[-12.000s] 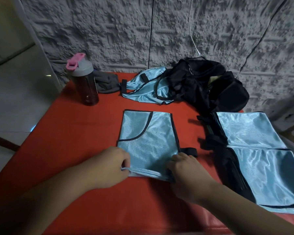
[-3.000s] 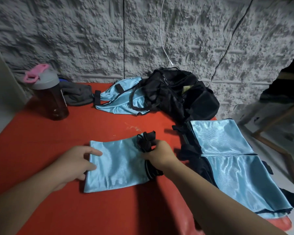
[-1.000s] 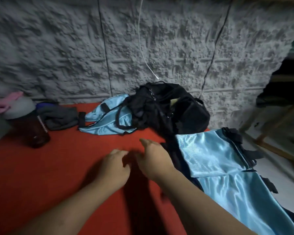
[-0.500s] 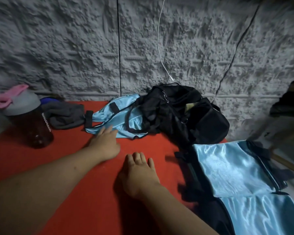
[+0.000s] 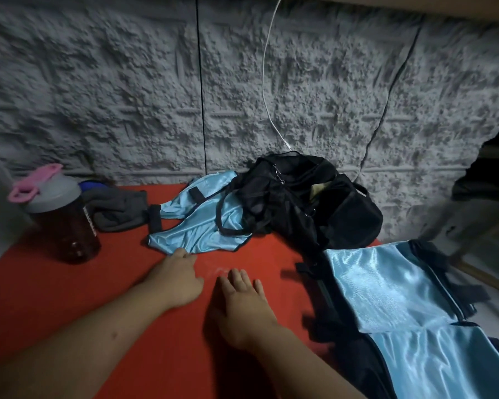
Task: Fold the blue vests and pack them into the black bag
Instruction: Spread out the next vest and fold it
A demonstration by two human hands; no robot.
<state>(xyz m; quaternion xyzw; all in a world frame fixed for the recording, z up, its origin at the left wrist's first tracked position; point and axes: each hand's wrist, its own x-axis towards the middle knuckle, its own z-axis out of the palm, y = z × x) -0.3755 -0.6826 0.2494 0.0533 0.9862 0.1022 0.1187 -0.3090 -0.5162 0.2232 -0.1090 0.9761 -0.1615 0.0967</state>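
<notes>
An unfolded blue vest [image 5: 202,226] with black trim lies crumpled at the back of the red table [image 5: 69,298], partly under the black bag [image 5: 308,208] by the wall. My left hand [image 5: 179,279] reaches toward the vest's near edge, fingertips at its hem, holding nothing. My right hand [image 5: 242,303] rests flat on the table, fingers straight. Folded blue vests [image 5: 386,292] are stacked on dark fabric at the right edge.
A dark bottle [image 5: 62,214] with a grey lid and pink cap stands at the back left. A grey cloth [image 5: 116,208] lies beside it. A white cable [image 5: 268,82] hangs down the rough grey wall to the bag.
The folded vest went from the middle of the table onto the right stack. My left hand has drawn back a little from the crumpled vest; my right hand stays flat.
</notes>
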